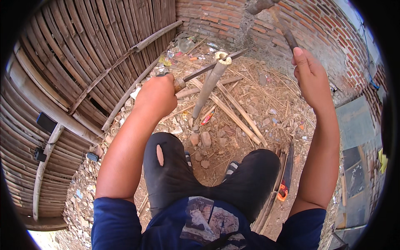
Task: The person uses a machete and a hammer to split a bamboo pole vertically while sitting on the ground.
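My left hand [157, 95] is closed round the wooden handle of a machete [200, 71]. Its dark blade reaches up and right, crossing the top of an upright bamboo pole [208, 88]. At the pole's pale cut end the blade sits in or on the rim; how deep cannot be told. In my right hand [310, 77], raised at the upper right, is the handle of a hammer [284, 31]. The hammer's thick head is up at the top edge, apart from the blade and partly cut off by the frame.
Split bamboo strips [235, 112] lie on littered ground beyond my knees. Near my right leg is a saw with an orange handle [283, 191]. A slatted bamboo wall [96, 46] stands at the left, a brick wall [216, 21] at the back. Stones [205, 139] lie between my feet and the pole.
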Tool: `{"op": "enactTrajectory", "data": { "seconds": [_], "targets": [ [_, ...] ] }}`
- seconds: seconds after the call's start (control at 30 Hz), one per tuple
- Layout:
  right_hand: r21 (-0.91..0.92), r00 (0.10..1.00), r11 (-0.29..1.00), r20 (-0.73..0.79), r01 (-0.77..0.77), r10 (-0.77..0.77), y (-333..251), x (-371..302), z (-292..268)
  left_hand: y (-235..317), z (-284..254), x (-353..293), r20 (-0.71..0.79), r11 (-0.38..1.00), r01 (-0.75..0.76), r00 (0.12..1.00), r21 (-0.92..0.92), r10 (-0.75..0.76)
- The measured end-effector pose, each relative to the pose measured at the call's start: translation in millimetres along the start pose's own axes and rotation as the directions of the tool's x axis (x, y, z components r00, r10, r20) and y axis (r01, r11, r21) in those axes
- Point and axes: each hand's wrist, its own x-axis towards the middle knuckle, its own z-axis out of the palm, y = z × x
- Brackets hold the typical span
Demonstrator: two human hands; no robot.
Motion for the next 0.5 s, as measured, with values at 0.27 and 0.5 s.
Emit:
{"op": "enactTrajectory", "data": {
  "seconds": [0.27,0.5],
  "targets": [
    [-0.204,0.995,0.979,0.101,0.013,0.007,47,-31,71,4,-4,-6,0.007,1.000,-0.024,1.000,0.016,0.024],
    [0.568,0.926,0.746,0.333,-0.347,0.177,15,-52,31,-9,-3,0,-0.132,1.000,0.013,0.991,0.012,-0.011]
  ]
}}
